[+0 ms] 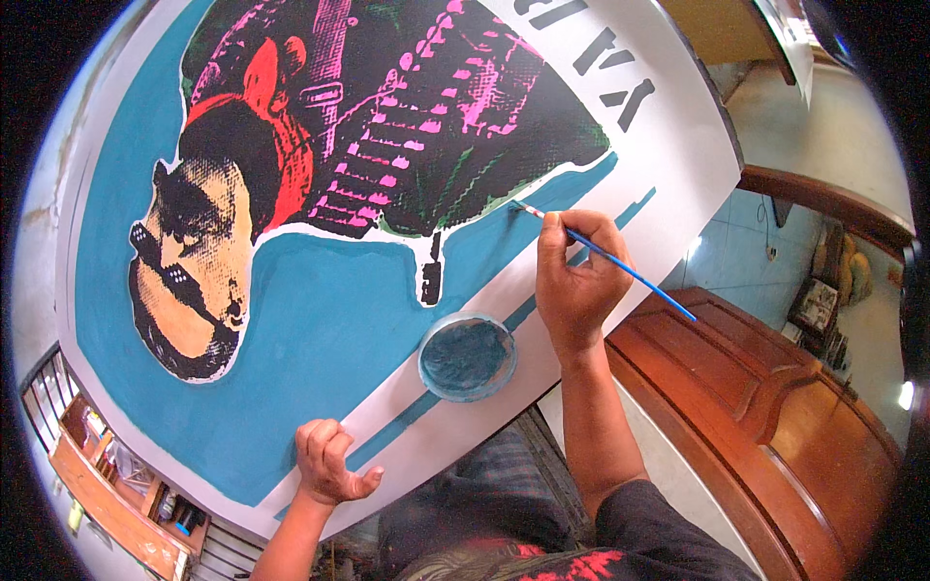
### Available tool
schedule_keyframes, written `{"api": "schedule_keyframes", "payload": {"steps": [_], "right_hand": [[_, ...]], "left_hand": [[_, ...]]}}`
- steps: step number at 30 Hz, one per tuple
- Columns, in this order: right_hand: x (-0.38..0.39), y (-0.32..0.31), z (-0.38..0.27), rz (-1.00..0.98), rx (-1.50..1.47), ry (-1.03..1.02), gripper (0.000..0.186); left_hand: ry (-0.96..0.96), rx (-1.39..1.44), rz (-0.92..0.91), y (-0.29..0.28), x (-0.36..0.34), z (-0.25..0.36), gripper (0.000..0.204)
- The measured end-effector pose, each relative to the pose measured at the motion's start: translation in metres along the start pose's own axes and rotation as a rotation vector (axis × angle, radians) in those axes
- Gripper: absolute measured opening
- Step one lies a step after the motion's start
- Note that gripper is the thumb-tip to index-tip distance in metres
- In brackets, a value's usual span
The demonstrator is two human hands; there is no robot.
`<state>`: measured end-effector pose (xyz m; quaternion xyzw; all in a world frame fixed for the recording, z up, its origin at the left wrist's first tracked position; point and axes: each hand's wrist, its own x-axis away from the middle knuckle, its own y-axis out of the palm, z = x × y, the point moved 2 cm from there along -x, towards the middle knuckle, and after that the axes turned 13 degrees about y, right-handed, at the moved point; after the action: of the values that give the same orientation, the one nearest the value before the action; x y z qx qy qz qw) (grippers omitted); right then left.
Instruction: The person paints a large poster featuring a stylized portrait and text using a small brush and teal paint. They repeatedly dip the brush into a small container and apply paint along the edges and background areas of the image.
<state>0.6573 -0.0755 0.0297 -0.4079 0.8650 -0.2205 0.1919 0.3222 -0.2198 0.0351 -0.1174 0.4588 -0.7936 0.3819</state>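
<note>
A large white board (pixel 697 165) lies before me, bearing a stencil-like painting of a figure (pixel 194 242) in black, pink, red and tan on a flat blue ground (pixel 320 320). My right hand (pixel 583 281) pinches a thin paintbrush (pixel 639 278) with a blue handle. Its tip touches the blue ground just below the figure's dark green-black edge. Blue-grey paint coats the inside of a round shallow tub (pixel 469 356), which sits on the board between my hands. At the board's near left edge rests my left hand (pixel 331 467), fingers loosely bent, thumb apart, with nothing in it.
Black letters (pixel 625 87) run along the board's upper right. Beyond its right edge is a brown panelled wooden piece (pixel 736 387). A wooden shelf (pixel 126 494) with small items stands at the lower left, beside dark metal bars (pixel 44 397).
</note>
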Motion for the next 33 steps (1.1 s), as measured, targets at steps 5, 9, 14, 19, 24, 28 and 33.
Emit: {"api": "schedule_keyframes", "payload": {"steps": [5,9,14,19,24,28,33], "right_hand": [[-0.001,-0.001,-0.002,0.015,0.001,0.032,0.008],[-0.001,-0.001,-0.001,0.052,0.011,0.050,0.008],[-0.001,-0.001,0.002,0.080,0.019,0.071,0.007],[-0.002,-0.001,0.004,0.107,0.037,0.048,0.008],[-0.003,-0.007,0.010,0.134,-0.037,0.093,0.017],[-0.018,-0.019,0.017,-0.045,0.013,0.014,0.026],[-0.029,-0.017,0.005,-0.220,0.020,0.022,0.015]], "left_hand": [[0.007,-0.006,-0.018,0.001,0.003,-0.001,0.052],[0.006,0.003,-0.025,0.002,0.005,-0.001,0.053],[0.008,0.007,-0.026,0.002,0.005,-0.001,0.054],[0.008,0.013,-0.020,0.003,0.006,-0.002,0.054],[0.007,0.017,-0.019,0.003,0.007,-0.002,0.054],[0.001,0.015,-0.021,0.003,0.007,-0.002,0.054],[0.004,-0.001,-0.023,0.001,0.003,-0.001,0.052]]}}
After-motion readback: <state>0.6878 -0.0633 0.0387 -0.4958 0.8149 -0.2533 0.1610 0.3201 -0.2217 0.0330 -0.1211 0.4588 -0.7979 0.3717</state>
